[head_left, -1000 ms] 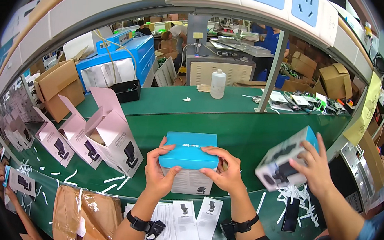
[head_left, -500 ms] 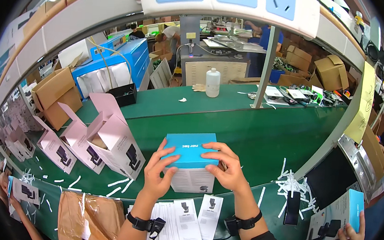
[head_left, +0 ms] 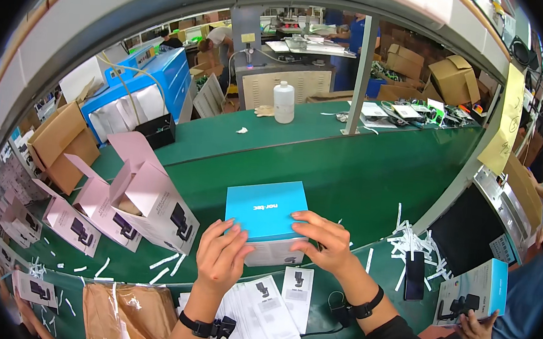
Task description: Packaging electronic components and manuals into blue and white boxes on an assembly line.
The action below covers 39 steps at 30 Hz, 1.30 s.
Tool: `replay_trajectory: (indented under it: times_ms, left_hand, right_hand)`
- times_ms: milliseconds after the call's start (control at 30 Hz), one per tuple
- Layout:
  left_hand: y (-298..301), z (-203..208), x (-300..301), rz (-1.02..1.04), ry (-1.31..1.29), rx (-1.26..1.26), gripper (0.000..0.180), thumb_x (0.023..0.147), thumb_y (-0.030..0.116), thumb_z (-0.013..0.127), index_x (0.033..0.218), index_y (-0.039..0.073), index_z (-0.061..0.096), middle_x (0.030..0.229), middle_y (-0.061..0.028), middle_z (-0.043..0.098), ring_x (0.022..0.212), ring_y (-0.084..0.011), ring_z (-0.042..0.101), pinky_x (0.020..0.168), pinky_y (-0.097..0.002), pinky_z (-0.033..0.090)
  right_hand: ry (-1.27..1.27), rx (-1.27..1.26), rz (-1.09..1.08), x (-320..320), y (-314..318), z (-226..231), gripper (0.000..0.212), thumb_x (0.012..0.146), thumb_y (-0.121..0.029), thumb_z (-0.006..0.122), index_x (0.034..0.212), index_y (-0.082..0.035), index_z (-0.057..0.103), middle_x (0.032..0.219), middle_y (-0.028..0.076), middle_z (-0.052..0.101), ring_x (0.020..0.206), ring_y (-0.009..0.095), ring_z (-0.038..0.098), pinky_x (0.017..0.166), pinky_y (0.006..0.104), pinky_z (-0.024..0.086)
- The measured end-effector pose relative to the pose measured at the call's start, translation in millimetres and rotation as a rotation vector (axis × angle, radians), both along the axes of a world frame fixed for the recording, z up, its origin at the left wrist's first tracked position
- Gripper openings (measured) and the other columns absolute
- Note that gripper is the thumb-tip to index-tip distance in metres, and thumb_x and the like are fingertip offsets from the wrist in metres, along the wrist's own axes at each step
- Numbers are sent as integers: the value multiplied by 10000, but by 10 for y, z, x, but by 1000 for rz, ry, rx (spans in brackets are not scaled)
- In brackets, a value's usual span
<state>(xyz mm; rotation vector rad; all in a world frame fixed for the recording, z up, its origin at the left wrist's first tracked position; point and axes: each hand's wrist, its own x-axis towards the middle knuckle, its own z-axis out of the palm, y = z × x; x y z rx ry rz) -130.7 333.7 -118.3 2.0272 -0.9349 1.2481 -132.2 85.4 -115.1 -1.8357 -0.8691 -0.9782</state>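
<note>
A carton box with a bright blue lid (head_left: 268, 201) and a white printed front stands on the green bench right before me. My left hand (head_left: 221, 252) is at its near left corner, fingertips on the lid's edge and thumb against the front. At the near right corner, my right hand (head_left: 325, 239) has its fingers on the lid's edge and its thumb against the front face. The lid lies closed. Just below the box lie several printed leaflets (head_left: 262, 309), fanned out in a pile.
Several pink cartons with raised flaps (head_left: 165, 209) stand at left. A brown paper-wrapped bundle (head_left: 126, 317) lies near front left. White paper strips (head_left: 421, 254) and a black phone (head_left: 414, 276) are at right. Another person's hand (head_left: 478, 335) holds a similar box (head_left: 469, 293). A bottle (head_left: 284, 103) stands behind.
My hands have slid from the lid's sides toward its near corners, so more of the blue top shows. The box is turned slightly. My view has shifted a little.
</note>
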Motion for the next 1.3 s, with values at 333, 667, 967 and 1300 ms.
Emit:
replay_trajectory:
  times_ms: [333, 667, 967, 1300]
  left_hand:
    - [-112, -7, -115, 49, 69, -54, 307, 664, 87, 881, 938, 29, 755, 1009, -88, 703, 1029, -316, 665, 834, -383, 584]
    - [-178, -19, 41, 4, 119, -186, 250, 655, -30, 854, 874, 34, 751, 890, -98, 718, 903, -270, 676, 816, -384, 590]
    - [-232, -152, 147, 34, 317, -216, 162, 769, -19, 755, 918, 17, 699, 1043, -183, 688, 973, -348, 637, 940, -445, 500]
    - [-570, 285, -82, 147, 85, -50, 89, 796, 10, 744, 878, 43, 753, 855, -140, 710, 790, -328, 650, 725, -412, 534]
  right_hand:
    - [-12, 58, 46, -41, -9, -196, 279, 745, -62, 840, 982, 4, 707, 1085, 181, 713, 827, 253, 725, 671, 295, 596]
    - [106, 188, 94, 77, 38, -125, 262, 734, 40, 807, 967, 0, 695, 1090, 147, 688, 870, 214, 692, 693, 285, 572]
    - [125, 315, -77, 103, 53, -146, 230, 777, -128, 833, 910, -28, 674, 1025, 123, 701, 911, 257, 691, 744, 344, 567]
    - [118, 186, -304, -67, 43, -12, 406, 704, -241, 859, 930, -39, 589, 1071, 83, 641, 874, 251, 692, 675, 340, 580]
